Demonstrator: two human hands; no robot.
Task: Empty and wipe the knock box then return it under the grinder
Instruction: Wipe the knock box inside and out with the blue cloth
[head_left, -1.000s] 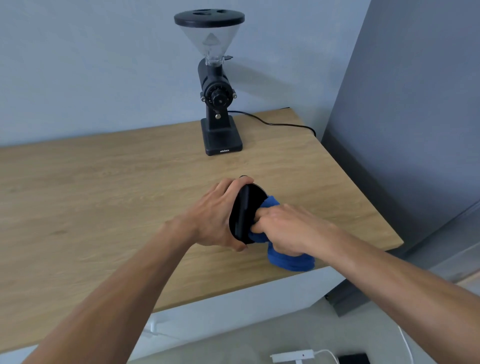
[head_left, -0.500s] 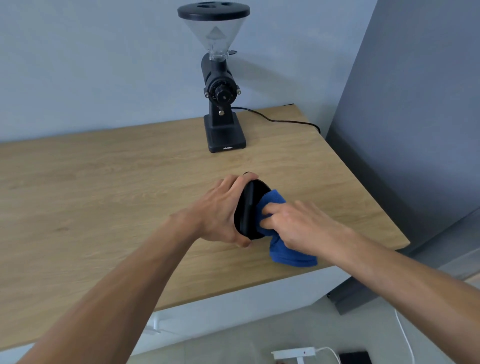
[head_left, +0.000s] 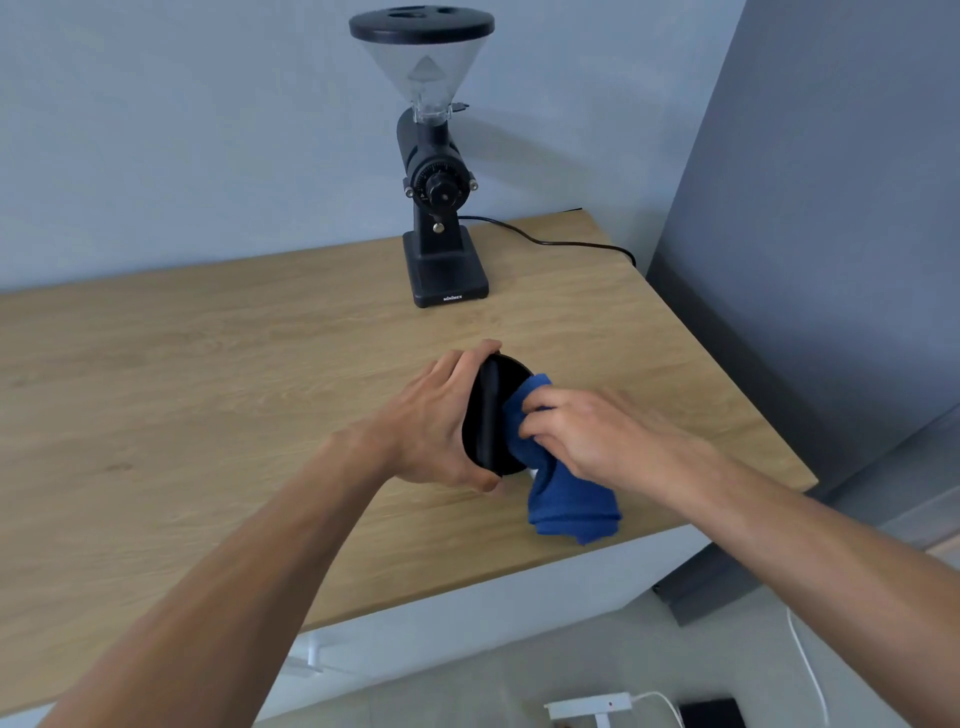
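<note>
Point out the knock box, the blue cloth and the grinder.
knock box (head_left: 489, 426), head view, its visible black middle.
blue cloth (head_left: 571, 506), head view, the hanging lower fold.
grinder (head_left: 449, 270), head view, its black base.

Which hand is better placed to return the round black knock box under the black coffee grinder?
Probably the left: the left hand grips the round black knock box around its rim, while the right hand pinches the blue cloth pressed into it. The black coffee grinder stands straight ahead.

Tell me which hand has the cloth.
The right hand grips the cloth, pressing it into the knock box. The left hand holds only the knock box.
</note>
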